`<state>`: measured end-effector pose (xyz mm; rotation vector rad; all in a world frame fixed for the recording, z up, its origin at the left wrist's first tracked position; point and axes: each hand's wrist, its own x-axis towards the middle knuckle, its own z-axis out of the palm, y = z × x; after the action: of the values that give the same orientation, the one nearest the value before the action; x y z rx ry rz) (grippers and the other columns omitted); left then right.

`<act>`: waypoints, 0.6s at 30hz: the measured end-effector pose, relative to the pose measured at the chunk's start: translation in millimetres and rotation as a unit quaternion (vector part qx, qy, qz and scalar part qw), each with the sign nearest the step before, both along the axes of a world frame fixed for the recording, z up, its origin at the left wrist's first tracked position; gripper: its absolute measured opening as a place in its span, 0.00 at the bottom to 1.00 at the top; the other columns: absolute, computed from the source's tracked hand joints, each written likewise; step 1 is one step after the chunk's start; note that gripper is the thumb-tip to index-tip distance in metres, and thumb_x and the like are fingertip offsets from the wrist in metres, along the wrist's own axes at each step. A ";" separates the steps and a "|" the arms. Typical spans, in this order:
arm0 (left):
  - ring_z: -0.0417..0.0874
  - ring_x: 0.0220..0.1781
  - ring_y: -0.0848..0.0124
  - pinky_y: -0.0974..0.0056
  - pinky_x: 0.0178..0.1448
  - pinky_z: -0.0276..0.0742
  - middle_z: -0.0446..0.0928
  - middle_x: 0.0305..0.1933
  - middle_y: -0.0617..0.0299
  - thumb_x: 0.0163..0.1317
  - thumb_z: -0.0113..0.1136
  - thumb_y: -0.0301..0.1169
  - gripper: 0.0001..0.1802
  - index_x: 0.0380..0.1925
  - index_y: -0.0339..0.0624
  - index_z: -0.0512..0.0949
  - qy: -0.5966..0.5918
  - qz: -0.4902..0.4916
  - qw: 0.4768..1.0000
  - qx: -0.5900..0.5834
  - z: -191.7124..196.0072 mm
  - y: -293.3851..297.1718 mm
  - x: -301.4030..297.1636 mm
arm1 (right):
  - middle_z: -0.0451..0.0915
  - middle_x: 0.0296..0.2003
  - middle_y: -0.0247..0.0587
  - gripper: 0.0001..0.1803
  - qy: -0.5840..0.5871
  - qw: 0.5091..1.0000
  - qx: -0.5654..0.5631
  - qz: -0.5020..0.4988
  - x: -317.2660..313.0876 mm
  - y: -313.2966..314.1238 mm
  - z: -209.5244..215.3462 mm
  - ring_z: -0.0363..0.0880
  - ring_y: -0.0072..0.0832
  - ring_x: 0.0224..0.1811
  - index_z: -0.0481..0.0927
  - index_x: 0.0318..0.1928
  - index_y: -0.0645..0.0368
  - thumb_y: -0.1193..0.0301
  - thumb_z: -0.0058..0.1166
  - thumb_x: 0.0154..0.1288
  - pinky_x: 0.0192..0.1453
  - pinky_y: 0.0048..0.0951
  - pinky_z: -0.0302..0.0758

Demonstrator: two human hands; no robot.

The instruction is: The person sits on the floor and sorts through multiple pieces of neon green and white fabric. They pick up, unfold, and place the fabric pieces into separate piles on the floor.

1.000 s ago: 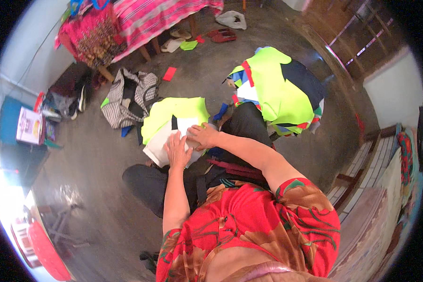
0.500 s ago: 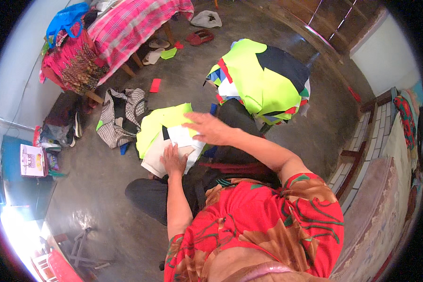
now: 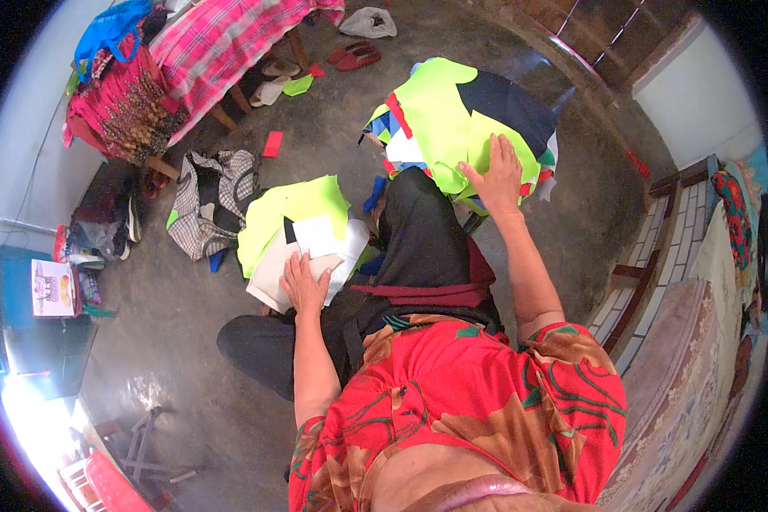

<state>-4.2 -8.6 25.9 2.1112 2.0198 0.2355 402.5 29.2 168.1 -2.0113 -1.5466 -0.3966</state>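
So since half a second back our right hand (image 3: 497, 175) swung off the near stack (image 3: 303, 239) out to the far pile of neon-yellow cut pieces (image 3: 452, 119), palm flat, gripping nothing. Our left hand (image 3: 305, 286) lies spread on the white sheets, pinning them down.

My right grip (image 3: 497, 175) lies on a pile of cut fabric (image 3: 452, 119) in neon yellow-green, navy, white and red. My left grip (image 3: 305, 283) presses white pieces (image 3: 316, 247) over a neon yellow-green sheet (image 3: 286, 209). My blouse (image 3: 478, 401) is red with orange and green leaf print. The bag (image 3: 203, 200) is black-and-white checked; the cloth (image 3: 222, 38) is pink plaid.
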 end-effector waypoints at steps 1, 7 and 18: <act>0.51 0.70 0.57 0.43 0.68 0.45 0.55 0.68 0.53 0.53 0.58 0.49 0.37 0.60 0.46 0.63 -0.001 0.003 1.000 0.003 0.0 -1.1 0.1 | 0.64 0.58 0.60 0.41 -0.015 1.000 0.005 -0.004 -2.0 0.6 -2.6 0.60 0.49 0.62 0.64 0.58 0.66 0.53 0.61 0.50 0.64 0.45 0.57; 0.51 0.69 0.56 0.42 0.68 0.45 0.56 0.67 0.54 0.52 0.60 0.49 0.36 0.60 0.46 0.64 -0.008 0.006 1.000 0.016 0.3 -2.8 -0.4 | 0.66 0.57 0.55 0.30 -0.052 0.998 0.030 -0.033 -6.1 8.6 -15.5 0.62 0.47 0.61 0.70 0.54 0.64 0.61 0.57 0.53 0.64 0.44 0.58; 0.52 0.69 0.55 0.43 0.67 0.46 0.56 0.67 0.52 0.51 0.60 0.47 0.36 0.59 0.45 0.64 -0.023 0.008 1.000 0.006 4.0 -2.8 -0.3 | 0.74 0.50 0.49 0.17 0.127 0.986 0.111 0.005 -1.0 6.4 -8.9 0.71 0.38 0.54 0.75 0.49 0.62 0.67 0.48 0.63 0.58 0.35 0.65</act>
<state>-4.5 -11.4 29.9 2.0775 2.0140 0.2959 401.5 35.5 159.3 -1.8042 -1.2959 -0.2815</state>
